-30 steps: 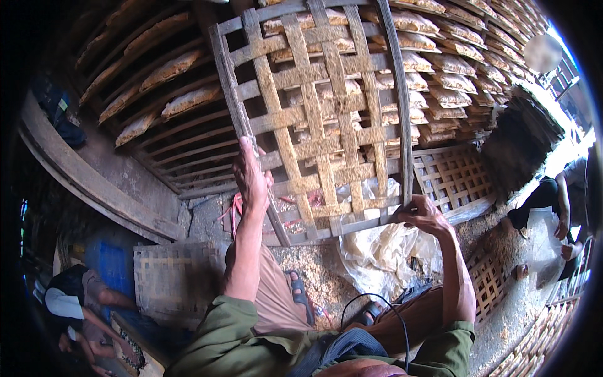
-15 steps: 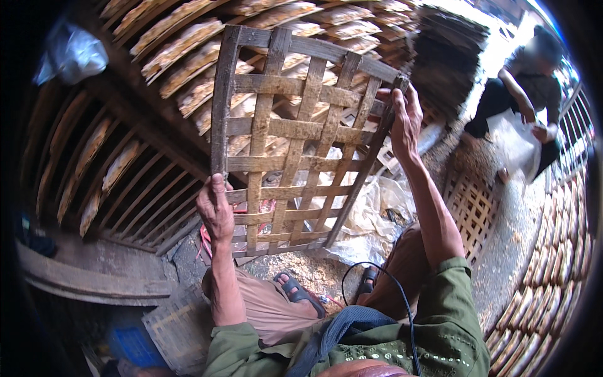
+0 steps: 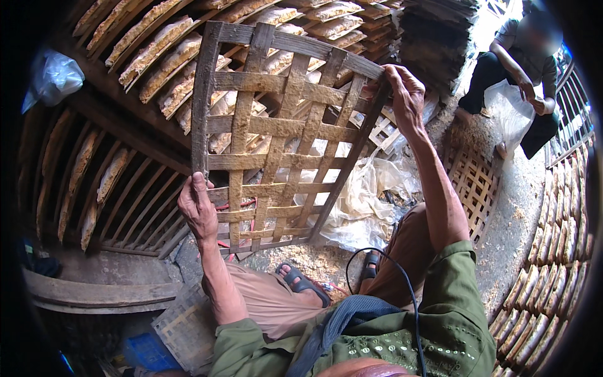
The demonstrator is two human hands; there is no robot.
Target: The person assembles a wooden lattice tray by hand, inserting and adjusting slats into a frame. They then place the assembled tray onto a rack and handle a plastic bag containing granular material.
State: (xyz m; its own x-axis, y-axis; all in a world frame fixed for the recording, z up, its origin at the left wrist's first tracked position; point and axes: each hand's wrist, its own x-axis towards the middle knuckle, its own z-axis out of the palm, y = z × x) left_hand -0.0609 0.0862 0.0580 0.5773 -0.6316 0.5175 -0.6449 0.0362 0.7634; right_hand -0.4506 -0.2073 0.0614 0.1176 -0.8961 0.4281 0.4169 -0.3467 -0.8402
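Note:
A woven bamboo tray [image 3: 282,128] with an open lattice and a dark wooden frame is held up before me, tilted. My left hand [image 3: 200,210] grips its left side bar near the lower end, thumb on top. At the upper right corner, my right hand [image 3: 407,97] is closed round the frame; some of its fingers are hidden behind the bar. Through the gaps of the tray show crumpled clear plastic sheeting [image 3: 361,210] and stacked boards.
Slanted racks of loaded trays [image 3: 157,53] fill the far left. Another woven tray [image 3: 472,188] lies on the floor at right. Beyond it a person [image 3: 524,69] crouches with a plastic bag [image 3: 507,113]. Rows of pale-topped pieces [image 3: 553,251] stand along the right edge; a blue crate [image 3: 151,352] is lower left.
The tray, with both my hands on it, has shifted slightly left in the view. The surroundings have also shifted a little left. My grip stays the same.

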